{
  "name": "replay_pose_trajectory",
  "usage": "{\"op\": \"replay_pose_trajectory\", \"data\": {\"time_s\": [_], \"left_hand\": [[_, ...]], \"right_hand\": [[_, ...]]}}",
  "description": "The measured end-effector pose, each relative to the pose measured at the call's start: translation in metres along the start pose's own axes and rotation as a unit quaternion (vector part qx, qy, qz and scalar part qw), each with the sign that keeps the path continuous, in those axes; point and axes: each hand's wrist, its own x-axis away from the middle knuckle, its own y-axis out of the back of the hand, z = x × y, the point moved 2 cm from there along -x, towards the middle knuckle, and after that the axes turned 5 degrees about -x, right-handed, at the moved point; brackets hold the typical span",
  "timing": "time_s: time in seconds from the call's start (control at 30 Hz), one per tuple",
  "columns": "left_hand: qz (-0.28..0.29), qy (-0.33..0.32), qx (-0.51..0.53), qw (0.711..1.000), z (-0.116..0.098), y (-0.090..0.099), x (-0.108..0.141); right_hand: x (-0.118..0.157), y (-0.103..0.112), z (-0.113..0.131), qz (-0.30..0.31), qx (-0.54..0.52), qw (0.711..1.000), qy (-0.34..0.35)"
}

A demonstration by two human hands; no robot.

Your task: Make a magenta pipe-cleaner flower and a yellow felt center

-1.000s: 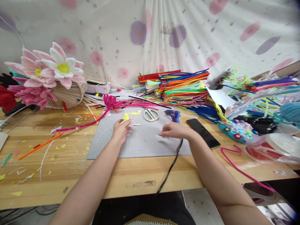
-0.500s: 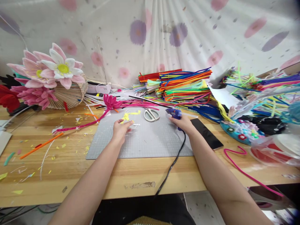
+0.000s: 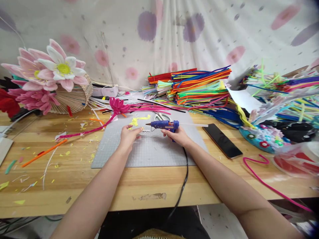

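Glue gun [image 3: 164,124] in rt hand [image 3: 177,136] fingers

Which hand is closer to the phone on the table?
The right hand. It holds the glue gun on the grey mat, left of the phone. The left hand rests farther left on the mat.

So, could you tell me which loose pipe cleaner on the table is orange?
The straight orange pipe cleaner left of the grey mat; the pink pipe cleaner at right is curled, and the magenta stem carries a flower.
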Motion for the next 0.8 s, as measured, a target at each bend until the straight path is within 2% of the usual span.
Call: {"op": "replay_pose_trajectory", "data": {"time_s": [0.33,0.8], "left_hand": [[-0.014,-0.012,0.006,1.0,-0.0006,-0.001,0.0009],[-0.004,-0.026,-0.031,0.999,-0.0027,-0.0022,0.0029]], "right_hand": [[0.0035,-0.0008,-0.0063,0.02,0.041,0.999,0.012],[0.0043,-0.0019,-0.0069,0.038,0.086,0.995,0.028]]}}
